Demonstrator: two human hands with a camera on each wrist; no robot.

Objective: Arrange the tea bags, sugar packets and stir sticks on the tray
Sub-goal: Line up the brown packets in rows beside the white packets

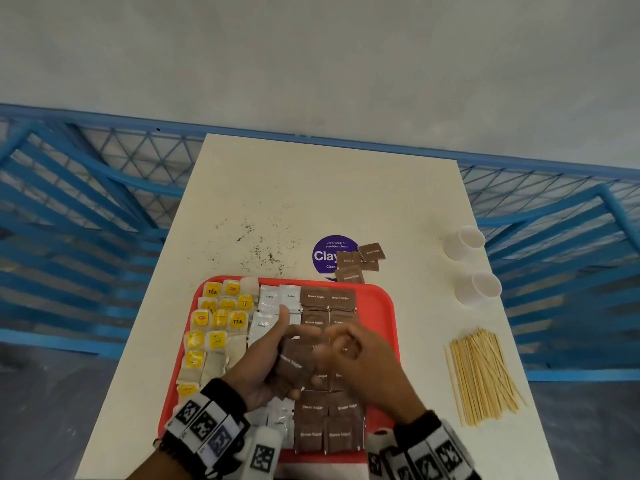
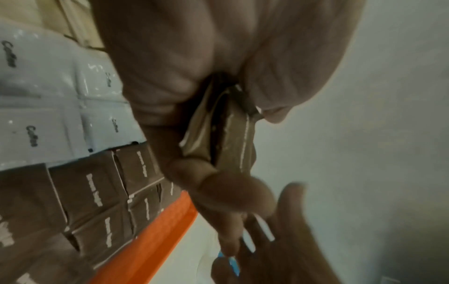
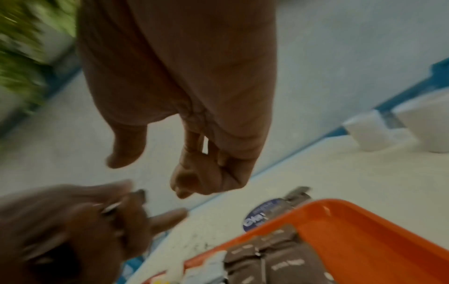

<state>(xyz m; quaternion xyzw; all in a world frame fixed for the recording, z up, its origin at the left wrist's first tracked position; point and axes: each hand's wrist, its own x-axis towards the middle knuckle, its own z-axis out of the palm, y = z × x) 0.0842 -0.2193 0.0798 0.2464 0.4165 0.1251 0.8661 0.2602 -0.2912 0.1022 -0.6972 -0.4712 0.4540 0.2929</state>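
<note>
Over the tray [image 1: 384, 306], mid-desk [image 1: 311, 188], left hand [image 1: 273, 368] grips a small stack of brown sugar packets [image 1: 294, 363], fingers and thumb curled round the edges; the left wrist view shows several packets pinched edge-on. Right hand [image 1: 356, 355] sits just beside it, fingers curled in, holding nothing as far as the right wrist view shows, though it's blurred. Tray already carries tea bags [image 1: 221, 320] on the left, white packets [image 1: 277, 299] in the middle, brown packets in two columns on the right. More loose brown packets [image 1: 360, 261] lie on the desk just past the tray's far rim, partly over a purple sticker [image 1: 325, 254]. Stir sticks [image 1: 481, 375] are in a loose pile on the desk, right of the tray, none on it yet. Judgement: packets are light, thin paper, a bit slippery in a stack, so peel one off by a corner or edge and don't squeeze hard; seams could split. Sticks are light, stiff, likely to roll and scatter, so grab as a bundle round the middle. Two paper cups [image 1: 471, 265] stand near the desk's right edge beyond the sticks, easy to knock on that reach. Dark crumbs [image 1: 263, 244] litter the desk beyond the tray.
</note>
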